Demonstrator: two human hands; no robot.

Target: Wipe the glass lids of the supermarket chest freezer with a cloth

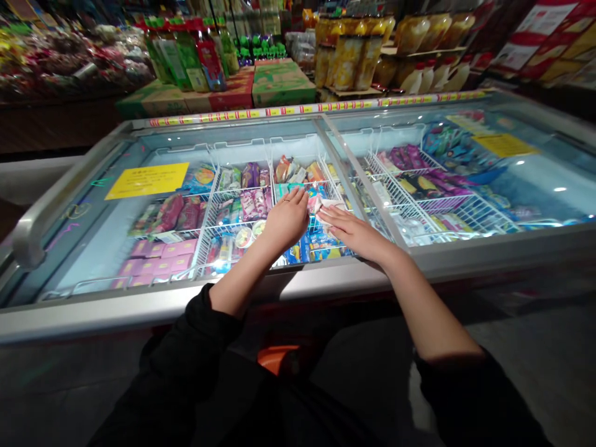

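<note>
A crumpled white cloth (327, 207) lies on the glass lid of a chest freezer (153, 304), under the fingertips of my right hand (356, 236). That hand reaches in from the right, fingers stretched over the cloth and pressing it to the glass. Just left of the cloth, my left hand (286, 218) rests on the lid with its fingers extended close together and a ring on one of them. Its fingertips come near the cloth, but whether they touch it I cannot tell. Packaged frozen goods (254, 202) show through the glass in white wire baskets (203, 236).
Yellow notices (148, 180) are on the lids. A metal frame bar (361, 180) divides the two lids, right of my hands. Behind the freezer stand bottles (186, 59), cartons (283, 84) and jars of yellow fruit (356, 59). Something orange (278, 359) is below me.
</note>
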